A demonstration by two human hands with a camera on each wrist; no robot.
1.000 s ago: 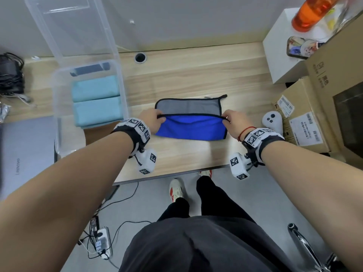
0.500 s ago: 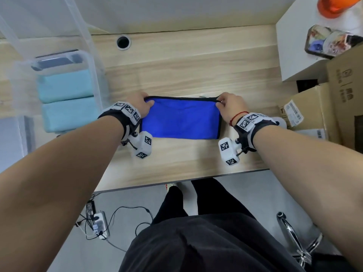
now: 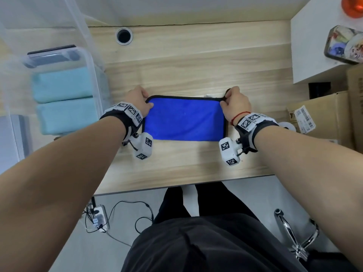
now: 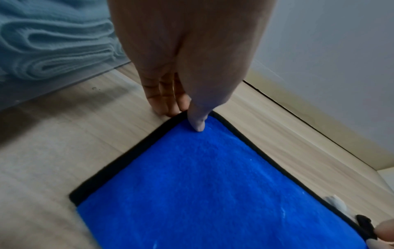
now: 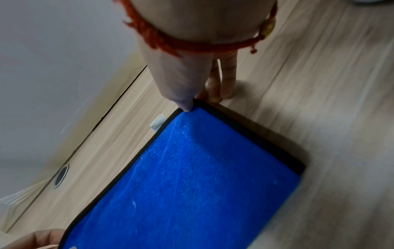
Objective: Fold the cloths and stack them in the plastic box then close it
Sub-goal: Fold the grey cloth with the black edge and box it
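Note:
A blue cloth (image 3: 184,118) with black trim lies folded in half on the wooden desk (image 3: 196,65). My left hand (image 3: 140,102) pinches its far left corner, thumb on top (image 4: 197,125) and fingers beneath the edge. My right hand (image 3: 231,101) pinches the far right corner (image 5: 192,106) the same way. The clear plastic box (image 3: 92,75) stands at the left with its lid (image 3: 39,12) raised, holding two folded light-blue cloths (image 3: 62,99). The blue cloth (image 4: 213,193) fills the lower part of both wrist views.
A cable hole (image 3: 124,35) sits in the desk behind the cloth. Cardboard boxes (image 3: 324,118) and a white cabinet (image 3: 314,36) crowd the right side. A power strip and cables (image 3: 98,218) lie on the floor under the desk's front edge.
Both hands carried the near blue edge up and over the grey half to the far edge. The cloth now shows only blue and lies flat, half its earlier depth.

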